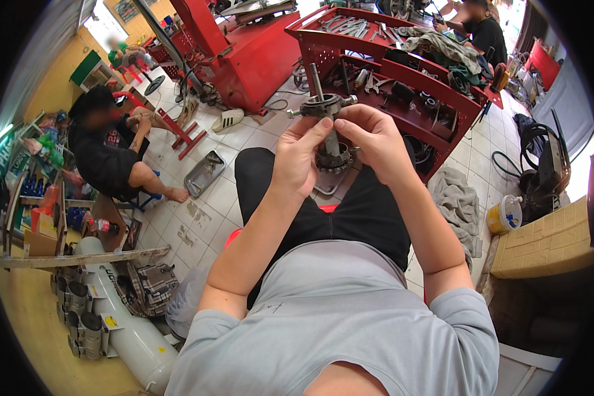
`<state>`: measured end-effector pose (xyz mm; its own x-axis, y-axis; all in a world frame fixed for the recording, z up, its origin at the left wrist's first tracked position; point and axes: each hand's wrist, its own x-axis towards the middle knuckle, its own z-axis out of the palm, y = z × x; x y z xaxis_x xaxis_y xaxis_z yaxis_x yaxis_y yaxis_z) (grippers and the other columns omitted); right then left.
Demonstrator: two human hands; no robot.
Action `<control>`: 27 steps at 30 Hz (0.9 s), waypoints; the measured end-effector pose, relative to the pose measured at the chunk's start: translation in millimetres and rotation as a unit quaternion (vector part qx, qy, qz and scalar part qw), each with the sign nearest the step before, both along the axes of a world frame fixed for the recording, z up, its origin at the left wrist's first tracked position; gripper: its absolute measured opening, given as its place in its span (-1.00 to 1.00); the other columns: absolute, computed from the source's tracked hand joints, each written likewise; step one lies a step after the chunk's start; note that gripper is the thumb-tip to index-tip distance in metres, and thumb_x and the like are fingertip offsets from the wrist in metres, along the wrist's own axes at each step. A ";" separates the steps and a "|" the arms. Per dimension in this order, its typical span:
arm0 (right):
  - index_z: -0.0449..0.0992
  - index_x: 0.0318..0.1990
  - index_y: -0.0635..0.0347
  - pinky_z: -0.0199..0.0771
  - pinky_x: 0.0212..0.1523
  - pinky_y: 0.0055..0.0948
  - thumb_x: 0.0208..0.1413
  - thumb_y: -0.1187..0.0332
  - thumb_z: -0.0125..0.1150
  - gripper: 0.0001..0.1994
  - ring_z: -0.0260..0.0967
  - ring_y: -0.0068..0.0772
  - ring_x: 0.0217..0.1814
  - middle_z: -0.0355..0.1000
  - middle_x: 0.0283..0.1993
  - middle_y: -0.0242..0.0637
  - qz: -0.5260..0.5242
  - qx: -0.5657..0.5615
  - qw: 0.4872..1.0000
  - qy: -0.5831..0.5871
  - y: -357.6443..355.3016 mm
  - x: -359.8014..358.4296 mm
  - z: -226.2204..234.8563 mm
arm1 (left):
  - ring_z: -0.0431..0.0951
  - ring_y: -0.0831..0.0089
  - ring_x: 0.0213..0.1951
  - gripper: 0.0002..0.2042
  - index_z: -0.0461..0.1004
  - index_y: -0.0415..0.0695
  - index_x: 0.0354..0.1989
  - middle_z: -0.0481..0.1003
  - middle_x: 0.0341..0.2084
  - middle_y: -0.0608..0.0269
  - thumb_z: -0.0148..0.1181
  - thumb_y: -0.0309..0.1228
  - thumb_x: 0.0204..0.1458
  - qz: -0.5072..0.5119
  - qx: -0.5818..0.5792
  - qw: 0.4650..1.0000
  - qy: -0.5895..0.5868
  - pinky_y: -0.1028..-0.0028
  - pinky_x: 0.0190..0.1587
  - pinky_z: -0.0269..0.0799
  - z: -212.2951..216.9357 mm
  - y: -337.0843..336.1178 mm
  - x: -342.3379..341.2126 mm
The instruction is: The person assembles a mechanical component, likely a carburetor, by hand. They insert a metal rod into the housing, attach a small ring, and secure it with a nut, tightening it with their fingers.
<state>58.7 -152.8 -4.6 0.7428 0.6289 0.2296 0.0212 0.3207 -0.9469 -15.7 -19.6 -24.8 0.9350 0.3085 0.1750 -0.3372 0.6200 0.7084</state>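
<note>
I sit on a red stool and hold a grey metal shaft assembly (328, 105) upright over my knees. It has a thin rod on top, a collar with side lugs, and a toothed gear ring (334, 160) at the bottom. My left hand (298, 158) grips it from the left, fingers reaching up to the collar. My right hand (375, 140) grips it from the right, fingertips on the collar. Both hands hide the middle of the shaft.
A red tool cart (383, 79) with wrenches and rags stands just ahead. A metal tray (204, 173) lies on the tiled floor. A person in black (109, 158) sits at left, another stands at far right. Grey rag (457, 204), yellow tub (505, 214), white cylinder (129, 327) lie around.
</note>
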 end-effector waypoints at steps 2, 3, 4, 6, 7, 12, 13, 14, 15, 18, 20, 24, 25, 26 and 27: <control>0.53 -0.22 0.32 0.17 -0.64 -0.65 0.10 0.33 0.25 -0.79 0.22 -0.78 -0.63 0.41 -0.53 -0.46 -0.090 -0.008 0.975 -0.203 3.5 11.5 -9.5 | 0.54 0.55 -0.23 -0.89 0.55 -0.16 -0.22 0.57 -0.28 0.25 0.20 -0.52 0.07 0.017 0.027 0.999 0.002 0.53 -0.16 0.43 -7.0 2.8 1.8; 0.55 -0.24 0.34 0.29 -0.55 -0.60 0.13 0.31 0.22 -0.78 0.31 -0.72 -0.56 0.42 -0.56 -0.42 -0.094 -0.072 0.973 -0.198 -5.6 10.2 1.1 | 0.55 0.53 -0.22 -0.89 0.54 -0.16 -0.22 0.58 -0.26 0.23 0.19 -0.51 0.09 0.029 0.040 0.999 0.002 0.51 -0.15 0.45 -10.1 5.0 1.9; 0.55 -0.27 0.33 0.27 -0.53 -0.64 0.16 0.31 0.19 -0.79 0.28 -0.75 -0.54 0.41 -0.55 -0.46 -0.092 -0.108 0.972 -0.188 -11.2 9.8 11.9 | 0.55 0.53 -0.23 -0.89 0.54 -0.16 -0.22 0.58 -0.28 0.22 0.19 -0.51 0.09 0.035 0.044 0.998 0.003 0.53 -0.17 0.45 -10.8 6.1 1.4; 0.54 -0.33 0.32 0.17 -0.55 -0.69 0.21 0.29 0.14 -0.76 0.20 -0.80 -0.55 0.34 -0.58 -0.53 -0.121 -0.155 0.960 -0.201 -17.6 8.9 18.6 | 0.56 0.54 -0.27 -0.89 0.54 -0.17 -0.22 0.59 -0.30 0.21 0.19 -0.52 0.08 0.040 0.051 0.998 0.008 0.56 -0.20 0.46 -13.7 3.3 1.4; 0.54 -0.33 0.31 0.14 -0.57 -0.69 0.22 0.28 0.14 -0.75 0.17 -0.80 -0.56 0.34 -0.57 -0.54 -0.123 -0.135 0.963 -0.198 -16.4 8.0 16.8 | 0.56 0.55 -0.29 -0.90 0.54 -0.17 -0.23 0.59 -0.32 0.22 0.19 -0.51 0.08 0.042 0.051 0.998 0.019 0.56 -0.21 0.45 -15.8 1.7 1.8; 0.46 -0.26 0.23 -0.05 -0.61 -0.72 0.27 0.22 0.07 -0.77 -0.07 -0.84 -0.62 0.14 -0.59 -0.65 -0.027 -0.072 0.996 -0.047 -2.5 9.8 4.0 | 0.56 0.58 -0.35 -0.93 0.54 -0.15 -0.27 0.59 -0.37 0.25 0.21 -0.50 0.08 0.038 0.049 0.996 0.061 0.57 -0.28 0.44 -31.6 -3.3 7.1; 0.43 -0.23 0.22 -0.06 -0.60 -0.73 0.27 0.22 0.06 -0.77 -0.10 -0.84 -0.62 0.09 -0.60 -0.66 0.016 -0.079 0.996 0.026 -2.0 10.6 5.3 | 0.55 0.59 -0.36 -0.94 0.54 -0.14 -0.28 0.59 -0.37 0.26 0.21 -0.50 0.08 0.041 0.044 0.996 0.065 0.57 -0.29 0.44 -34.9 -4.0 8.0; 0.36 -0.18 0.16 -0.06 -0.57 -0.75 0.25 0.32 0.04 -0.88 -0.14 -0.85 -0.60 -0.01 -0.57 -0.68 0.067 -0.046 0.992 0.092 -1.2 14.0 2.5 | 0.55 0.59 -0.37 -0.94 0.54 -0.13 -0.29 0.59 -0.38 0.26 0.21 -0.50 0.08 0.042 0.039 0.996 0.069 0.57 -0.30 0.43 -38.4 -5.6 9.1; 0.36 -0.17 0.16 -0.04 -0.56 -0.75 0.23 0.36 0.04 -0.89 -0.11 -0.84 -0.57 0.02 -0.54 -0.66 0.073 -0.033 0.992 0.103 -0.6 15.6 -0.7 | 0.55 0.59 -0.38 -0.95 0.54 -0.12 -0.29 0.59 -0.38 0.27 0.21 -0.50 0.08 0.044 0.034 0.996 0.073 0.57 -0.31 0.42 -41.2 -6.5 10.0; 0.35 -0.15 0.18 0.06 -0.50 -0.73 0.16 0.47 0.01 -0.87 0.00 -0.80 -0.49 0.12 -0.42 -0.59 0.084 0.001 0.992 0.095 2.0 19.5 -10.8 | 0.54 0.60 -0.41 -0.96 0.54 -0.11 -0.30 0.59 -0.40 0.29 0.21 -0.49 0.08 0.045 0.021 0.995 0.085 0.58 -0.32 0.42 -46.2 -6.1 13.0; 0.35 -0.13 0.20 0.16 -0.44 -0.71 0.11 0.52 -0.01 -0.83 0.08 -0.76 -0.42 0.19 -0.33 -0.53 0.080 0.013 0.996 0.037 3.8 21.9 -15.7 | 0.53 0.61 -0.42 -0.96 0.54 -0.11 -0.31 0.58 -0.40 0.30 0.22 -0.48 0.08 0.054 0.030 0.994 0.090 0.59 -0.33 0.41 -49.2 -2.9 18.2; 0.36 -0.10 0.29 0.36 -0.24 -0.63 0.05 0.64 0.00 -0.76 0.28 -0.68 -0.27 0.31 -0.23 -0.44 -0.040 0.014 0.991 -0.124 7.7 16.0 -10.2 | 0.52 0.65 -0.43 -0.95 0.53 -0.13 -0.31 0.58 -0.41 0.31 0.23 -0.48 0.07 0.054 0.049 0.995 0.073 0.59 -0.35 0.40 -46.8 4.6 28.8; 0.37 -0.11 0.30 0.39 -0.20 -0.61 0.04 0.65 0.01 -0.76 0.32 -0.65 -0.23 0.34 -0.21 -0.42 -0.051 0.037 0.988 -0.140 8.1 13.7 -9.7 | 0.51 0.66 -0.43 -0.94 0.54 -0.14 -0.30 0.58 -0.41 0.32 0.23 -0.48 0.06 0.058 0.054 0.995 0.061 0.60 -0.34 0.39 -43.6 6.1 30.7; 0.38 -0.11 0.30 0.42 -0.15 -0.58 0.04 0.67 0.03 -0.76 0.36 -0.62 -0.19 0.37 -0.20 -0.40 -0.062 0.060 0.984 -0.154 7.9 11.2 -10.4 | 0.51 0.68 -0.43 -0.93 0.54 -0.14 -0.29 0.58 -0.41 0.33 0.24 -0.49 0.06 0.061 0.059 0.995 0.050 0.61 -0.33 0.38 -40.0 6.3 31.1; 0.39 -0.13 0.30 0.43 -0.16 -0.56 0.04 0.67 0.05 -0.78 0.39 -0.59 -0.20 0.38 -0.20 -0.37 -0.089 0.049 0.974 -0.200 7.6 9.6 -9.7 | 0.50 0.69 -0.43 -0.92 0.54 -0.15 -0.28 0.58 -0.41 0.33 0.24 -0.49 0.06 0.064 0.064 0.995 0.040 0.62 -0.33 0.38 -36.0 6.7 31.3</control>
<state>68.3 -145.1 -14.3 0.6768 0.4583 0.5761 0.4461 0.3672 -0.8162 15.6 -12.9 -60.8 0.9023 0.4054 0.1469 -0.3463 0.4785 0.8069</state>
